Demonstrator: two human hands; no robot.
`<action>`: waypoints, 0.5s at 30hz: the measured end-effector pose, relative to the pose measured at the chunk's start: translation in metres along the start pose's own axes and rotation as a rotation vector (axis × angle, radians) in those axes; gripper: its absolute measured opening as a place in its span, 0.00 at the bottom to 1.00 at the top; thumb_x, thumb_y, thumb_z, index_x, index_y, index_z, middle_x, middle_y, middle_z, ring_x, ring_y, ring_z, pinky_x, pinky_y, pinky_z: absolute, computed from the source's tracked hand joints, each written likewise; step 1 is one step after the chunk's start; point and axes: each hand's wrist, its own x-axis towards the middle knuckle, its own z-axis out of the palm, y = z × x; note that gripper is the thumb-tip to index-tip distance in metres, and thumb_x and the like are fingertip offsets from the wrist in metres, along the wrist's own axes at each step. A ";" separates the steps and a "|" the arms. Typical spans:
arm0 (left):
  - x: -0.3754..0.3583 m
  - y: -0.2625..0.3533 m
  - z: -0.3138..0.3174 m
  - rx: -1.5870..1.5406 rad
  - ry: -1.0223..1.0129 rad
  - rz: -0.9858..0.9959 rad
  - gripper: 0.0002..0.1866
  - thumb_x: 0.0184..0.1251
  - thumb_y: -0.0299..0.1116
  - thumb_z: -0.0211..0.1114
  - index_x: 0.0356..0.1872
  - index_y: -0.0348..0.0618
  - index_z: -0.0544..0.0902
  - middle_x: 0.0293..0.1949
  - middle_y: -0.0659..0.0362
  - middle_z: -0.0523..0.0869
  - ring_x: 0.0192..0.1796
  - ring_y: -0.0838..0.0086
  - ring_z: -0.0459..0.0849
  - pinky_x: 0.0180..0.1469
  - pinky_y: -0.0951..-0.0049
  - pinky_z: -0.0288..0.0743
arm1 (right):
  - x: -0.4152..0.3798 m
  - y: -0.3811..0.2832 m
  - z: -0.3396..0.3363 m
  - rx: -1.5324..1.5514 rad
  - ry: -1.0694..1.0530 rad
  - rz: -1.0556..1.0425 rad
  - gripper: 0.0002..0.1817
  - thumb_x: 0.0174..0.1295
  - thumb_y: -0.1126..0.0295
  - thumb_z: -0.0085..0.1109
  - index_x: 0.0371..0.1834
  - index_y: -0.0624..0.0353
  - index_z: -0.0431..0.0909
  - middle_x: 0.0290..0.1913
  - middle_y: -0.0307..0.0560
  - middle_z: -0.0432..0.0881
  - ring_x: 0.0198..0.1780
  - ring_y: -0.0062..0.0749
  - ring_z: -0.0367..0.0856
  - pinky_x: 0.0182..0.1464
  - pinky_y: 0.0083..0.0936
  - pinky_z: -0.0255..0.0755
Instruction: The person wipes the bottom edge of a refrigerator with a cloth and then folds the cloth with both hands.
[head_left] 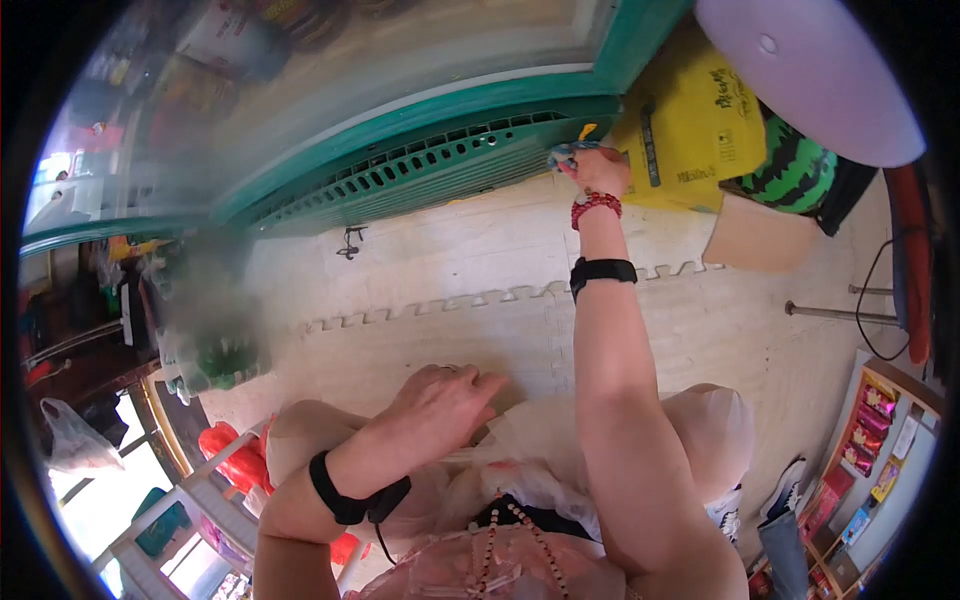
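Note:
My right hand (600, 172) reaches far forward, its fingers closed on a bluish cloth (568, 155). The cloth is at the right end of the green slotted lower panel (400, 170) of a glass-doored cabinet; a small orange-yellow piece (587, 131) shows just above it. My left hand (440, 400) rests near my left knee, fingers loosely bent and partly hidden, with nothing visible in it. Both wrists wear black bands, and the right one also has red beads.
Right of my right hand stand a yellow bag (690, 130), a watermelon-patterned ball (790, 170) and a piece of cardboard (755, 235). A lilac rounded object (815, 70) overhangs them. Pale interlocking mats (440, 270) cover the floor. Wrapped bottles (215, 350) stand at left, shelves (865, 470) at right.

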 end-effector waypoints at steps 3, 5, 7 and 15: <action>0.000 0.006 0.002 0.003 -0.011 0.015 0.18 0.52 0.32 0.62 0.46 0.41 0.73 0.29 0.51 0.78 0.32 0.58 0.80 0.35 0.65 0.74 | -0.007 -0.009 0.015 -0.297 0.161 0.044 0.13 0.47 0.85 0.54 0.37 0.71 0.67 0.36 0.59 0.76 0.33 0.43 0.79 0.27 0.33 0.80; -0.001 0.007 0.004 0.036 -0.024 0.013 0.18 0.52 0.32 0.62 0.45 0.41 0.73 0.29 0.51 0.78 0.31 0.58 0.80 0.35 0.65 0.75 | -0.005 -0.012 0.018 -0.354 0.140 0.032 0.15 0.48 0.84 0.54 0.41 0.72 0.66 0.36 0.59 0.76 0.32 0.43 0.79 0.28 0.34 0.80; -0.004 0.009 0.007 0.052 0.038 0.036 0.19 0.51 0.32 0.62 0.45 0.41 0.72 0.28 0.52 0.78 0.30 0.58 0.79 0.34 0.65 0.75 | -0.008 -0.010 0.016 -0.417 0.103 0.025 0.14 0.50 0.83 0.53 0.41 0.73 0.67 0.37 0.58 0.76 0.32 0.41 0.79 0.28 0.30 0.80; -0.006 0.005 0.004 0.082 -0.022 -0.017 0.20 0.50 0.34 0.63 0.45 0.41 0.72 0.28 0.51 0.78 0.31 0.58 0.80 0.34 0.64 0.75 | 0.018 0.008 0.006 -0.377 0.242 0.216 0.10 0.49 0.82 0.54 0.36 0.69 0.71 0.37 0.53 0.78 0.35 0.39 0.79 0.27 0.27 0.79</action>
